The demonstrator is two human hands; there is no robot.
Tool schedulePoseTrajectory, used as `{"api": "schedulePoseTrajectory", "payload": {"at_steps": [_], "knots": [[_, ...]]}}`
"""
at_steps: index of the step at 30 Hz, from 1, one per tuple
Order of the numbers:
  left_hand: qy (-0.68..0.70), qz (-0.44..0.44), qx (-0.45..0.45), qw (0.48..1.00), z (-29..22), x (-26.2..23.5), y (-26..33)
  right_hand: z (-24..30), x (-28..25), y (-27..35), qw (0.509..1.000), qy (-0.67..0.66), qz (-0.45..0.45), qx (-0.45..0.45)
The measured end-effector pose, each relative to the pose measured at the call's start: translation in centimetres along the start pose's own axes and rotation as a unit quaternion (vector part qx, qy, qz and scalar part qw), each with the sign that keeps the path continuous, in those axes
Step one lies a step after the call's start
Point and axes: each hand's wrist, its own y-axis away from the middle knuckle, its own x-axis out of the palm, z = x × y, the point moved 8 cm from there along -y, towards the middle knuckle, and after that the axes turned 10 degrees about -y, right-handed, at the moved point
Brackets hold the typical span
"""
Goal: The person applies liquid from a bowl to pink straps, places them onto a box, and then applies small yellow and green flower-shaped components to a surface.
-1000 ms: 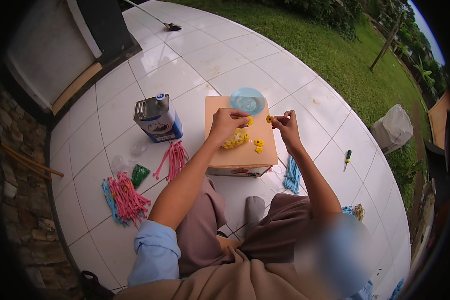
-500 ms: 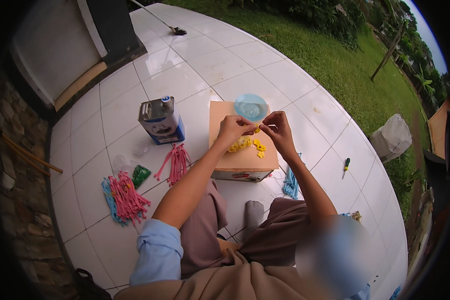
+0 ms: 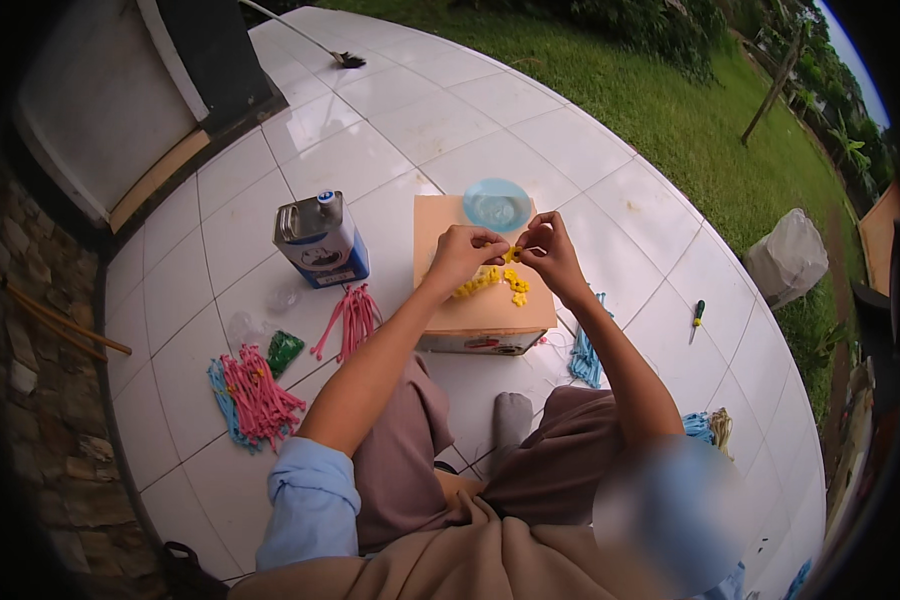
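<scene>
A person sits on a white tiled floor [image 3: 610, 210] outdoors, seen from above, legs folded around a low cardboard box [image 3: 490, 310] that serves as a work surface. Both hands meet above the middle of the box top. The left hand [image 3: 467, 255] and the right hand [image 3: 548, 255] have their fingertips pinched together on a small yellow piece [image 3: 511, 254] held between them, just above the box. More small yellow pieces [image 3: 490, 282] lie scattered on the box top directly beneath the hands. A round pale blue lid [image 3: 497, 205] rests on the far end of the box.

To the left of the box stands a rectangular metal can [image 3: 320, 240] with a blue label and a cap on top. Near it on the tiles lies a bundle of pink strips [image 3: 348, 318], and farther left a bigger heap of pink and blue strips [image 3: 253, 390] beside a small green packet [image 3: 284, 351]. To the right of the box lie blue strips [image 3: 583, 352], and farther right a green-handled screwdriver [image 3: 699, 318]. A white sack [image 3: 787, 256] sits at the edge of the grass [image 3: 690, 110].
</scene>
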Motion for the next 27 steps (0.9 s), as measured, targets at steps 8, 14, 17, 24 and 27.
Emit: {"api": "schedulePoseTrajectory", "payload": {"at_steps": [8, 14, 17, 24, 27], "knots": [[-0.208, -0.101, 0.059, 0.971, -0.8, -3.6, 0.3, -6.6, -0.9, 1.8, 0.978, 0.198, 0.037, 0.056], [-0.283, -0.109, 0.106, 0.947, -1.1, -3.6, 0.3, -5.3, -1.2, 1.2, 0.965, 0.262, 0.001, -0.005], [-0.32, -0.103, 0.13, 0.933, -0.9, -3.2, 0.4, -4.8, -0.7, 0.8, 0.981, 0.179, -0.048, 0.053], [-0.4, -0.235, 0.044, 0.885, 2.9, -6.0, 0.5, -4.1, 4.3, 0.3, 0.992, 0.039, -0.013, 0.119], [-0.352, -0.049, -0.11, 0.928, 7.9, -4.5, 0.0, -5.2, 5.6, -0.5, 0.991, 0.031, 0.013, 0.131]]}}
